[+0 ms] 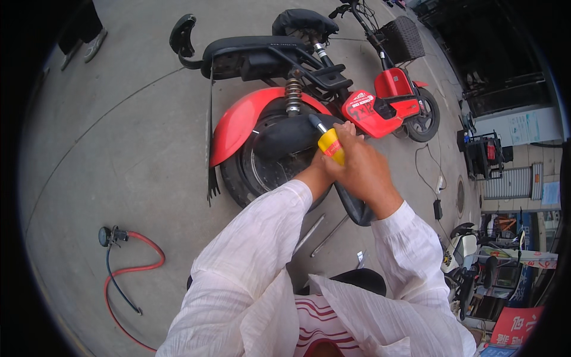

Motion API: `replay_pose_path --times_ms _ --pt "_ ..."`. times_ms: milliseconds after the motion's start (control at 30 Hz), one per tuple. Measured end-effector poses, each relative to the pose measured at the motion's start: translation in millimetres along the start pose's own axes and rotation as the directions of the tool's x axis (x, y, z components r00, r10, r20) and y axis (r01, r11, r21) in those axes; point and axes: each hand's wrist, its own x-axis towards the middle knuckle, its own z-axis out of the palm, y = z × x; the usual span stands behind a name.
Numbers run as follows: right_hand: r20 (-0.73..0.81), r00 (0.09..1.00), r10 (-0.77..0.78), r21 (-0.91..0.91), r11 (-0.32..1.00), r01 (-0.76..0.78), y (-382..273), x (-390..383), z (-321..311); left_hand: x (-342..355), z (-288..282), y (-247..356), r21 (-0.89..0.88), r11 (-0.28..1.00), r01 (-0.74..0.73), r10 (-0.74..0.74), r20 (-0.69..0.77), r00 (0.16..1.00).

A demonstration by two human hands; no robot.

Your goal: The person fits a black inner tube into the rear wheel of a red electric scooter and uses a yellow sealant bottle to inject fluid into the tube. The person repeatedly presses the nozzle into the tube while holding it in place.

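My right hand [366,166] is closed around a yellow tube [331,147] with a red band and a dark grey tip. The tip points up and to the left. My left hand [319,169] is beneath and against the right one; its fingers are mostly hidden, so what they hold does not show. A black inner tube [291,136] bulges out beside the rear wheel [238,178] of a red electric scooter [247,122]. It passes behind my hands, and a loop [355,205] hangs below them.
Metal levers [309,233] lie on the concrete before me. A gauge [106,236] with a red hose [156,247] rests at the left. A charger cable [438,208] and parked vehicles [470,262] are at the right. Another person's shoes [95,46] show at far left.
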Motion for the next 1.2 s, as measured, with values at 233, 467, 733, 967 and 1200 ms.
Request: replay_pose_path --times_ms 233,467,733,967,1200 --pt "-0.025 0.999 -0.043 0.003 0.999 0.043 5.6 3.4 5.6 1.7 2.7 -0.7 0.009 1.000 0.004 -0.004 0.009 1.000" --pt "-0.025 0.999 -0.047 -0.014 0.999 0.046 2.0 4.4 4.2 -0.1 5.3 2.0 0.037 0.998 0.047 -0.042 -0.122 0.992" --pt "-0.059 0.996 -0.065 -0.007 0.998 0.065 4.1 3.2 10.0 -2.8 6.8 0.0 0.058 0.998 0.030 -0.021 -0.141 0.990" --pt "-0.058 0.997 -0.053 0.016 0.998 0.054 8.0 2.1 10.4 -0.6 1.0 1.3 0.017 1.000 0.013 -0.011 -0.113 0.994" --pt "-0.079 0.996 -0.051 0.007 0.999 0.052 7.8 2.4 12.8 1.9 5.9 1.7 0.059 0.998 0.009 -0.002 -0.123 0.992"
